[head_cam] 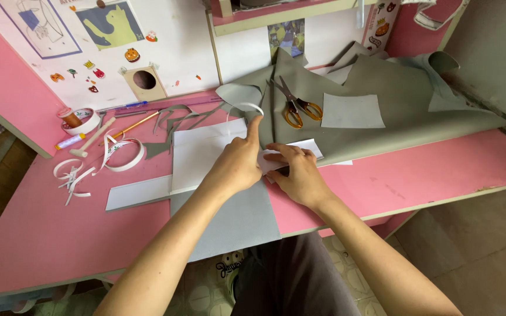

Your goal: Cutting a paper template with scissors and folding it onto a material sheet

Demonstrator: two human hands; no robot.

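Note:
My left hand (235, 167) rests on a white sheet (200, 155) at the middle of the pink desk (48, 234). Its raised index finger and thumb pinch a thin white strip (247, 107) that curls up in a loop. My right hand (298, 175) lies just to the right and touches the left one. Its fingers press down on a small white paper piece (300, 146) at the edge of a large grey sheet (405, 99). A flat pale grey sheet (235, 225) lies under both hands and hangs over the desk's front edge.
Orange-handled scissors (295, 108) and a pale grey rectangle (352, 111) lie on the large grey sheet. At the left are a tape roll (127, 155), curled white strips (71, 175), a second roll (83, 121), a pencil (136, 124) and grey offcuts (177, 117). A stickered white wall panel (165, 52) stands behind.

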